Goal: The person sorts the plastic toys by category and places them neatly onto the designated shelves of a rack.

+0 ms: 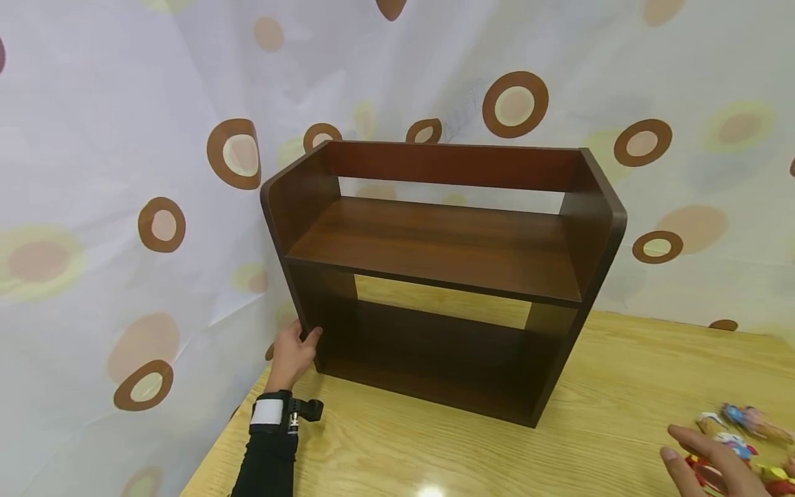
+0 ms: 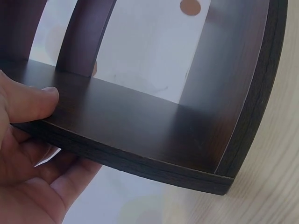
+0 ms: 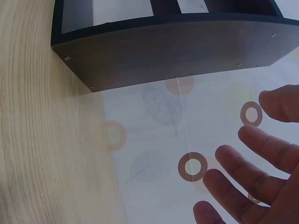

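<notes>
A dark brown two-tier wooden shelf [image 1: 435,238] stands on the wooden table against the patterned wall. My left hand [image 1: 293,355] grips the lower part of its left side panel. In the left wrist view the thumb [image 2: 35,102] lies on the panel's inner face, while the other fingers go round the outside. My right hand [image 1: 714,459] is off the shelf at the lower right, fingers spread and holding nothing. The right wrist view has that hand [image 3: 261,172] apart from the shelf's right side panel [image 3: 173,53], which shows several screw heads.
Several small toy figures [image 1: 754,421] lie on the table [image 1: 646,373] at the right, close to my right hand. The wall [image 1: 155,290] with brown ring patterns runs along the left and back of the table.
</notes>
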A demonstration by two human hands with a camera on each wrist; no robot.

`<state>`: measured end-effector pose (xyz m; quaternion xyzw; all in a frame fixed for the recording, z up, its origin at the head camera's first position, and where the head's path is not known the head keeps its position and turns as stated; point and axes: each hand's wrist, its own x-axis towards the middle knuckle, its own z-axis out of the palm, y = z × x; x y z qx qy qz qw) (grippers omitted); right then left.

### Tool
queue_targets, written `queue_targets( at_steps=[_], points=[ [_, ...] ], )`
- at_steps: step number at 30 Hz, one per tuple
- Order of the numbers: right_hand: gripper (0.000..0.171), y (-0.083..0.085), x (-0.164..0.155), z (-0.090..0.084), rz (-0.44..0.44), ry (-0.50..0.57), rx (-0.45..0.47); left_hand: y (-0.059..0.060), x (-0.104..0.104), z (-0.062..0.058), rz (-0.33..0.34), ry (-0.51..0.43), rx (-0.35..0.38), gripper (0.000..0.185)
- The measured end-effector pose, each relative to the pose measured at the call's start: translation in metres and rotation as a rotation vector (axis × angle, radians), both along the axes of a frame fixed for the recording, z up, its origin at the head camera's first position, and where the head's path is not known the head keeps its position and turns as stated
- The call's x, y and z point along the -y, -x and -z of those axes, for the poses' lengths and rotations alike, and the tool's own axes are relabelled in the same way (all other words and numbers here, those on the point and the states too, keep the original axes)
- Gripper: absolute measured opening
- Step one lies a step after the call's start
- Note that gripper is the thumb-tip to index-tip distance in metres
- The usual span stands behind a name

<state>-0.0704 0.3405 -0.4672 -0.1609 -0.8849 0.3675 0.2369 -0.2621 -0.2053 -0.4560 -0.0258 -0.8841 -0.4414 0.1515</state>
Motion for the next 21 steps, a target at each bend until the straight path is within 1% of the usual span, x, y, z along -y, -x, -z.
queue_targets(
  at_steps=[3, 6, 9, 11, 13, 17, 18, 20, 21],
  points=[
    [0.043, -0.002, -0.001, 0.003, 0.044, -0.007, -0.005, -0.001, -0.009, 0.001, 0.02, 0.007, -0.05, 0.024],
    [0.044, -0.001, -0.004, 0.004, 0.04, -0.007, -0.006, -0.004, -0.017, 0.002, 0.024, -0.002, -0.071, 0.021],
    [0.045, -0.001, -0.009, 0.007, 0.035, -0.004, 0.018, -0.007, -0.022, 0.003, 0.034, 0.004, -0.083, 0.022],
    [0.047, 0.001, -0.016, 0.01, 0.018, 0.001, 0.056, -0.009, -0.024, 0.003, 0.045, 0.01, -0.089, 0.022],
    [0.051, 0.003, -0.022, 0.012, -0.012, -0.005, 0.13, -0.01, -0.027, 0.003, 0.057, 0.014, -0.096, 0.022],
    [0.054, 0.008, -0.032, 0.013, -0.082, 0.005, 0.243, -0.012, -0.031, 0.004, 0.063, 0.024, -0.11, 0.019],
    [0.054, 0.008, -0.034, 0.013, -0.104, 0.009, 0.26, -0.013, -0.032, 0.004, 0.066, 0.031, -0.118, 0.018],
    [0.053, 0.008, -0.036, 0.014, -0.109, 0.021, 0.256, -0.016, -0.034, 0.005, 0.067, 0.03, -0.121, 0.018],
    [0.055, 0.007, -0.036, 0.014, -0.119, 0.022, 0.269, -0.017, -0.035, 0.005, 0.069, 0.026, -0.122, 0.017]
  ],
)
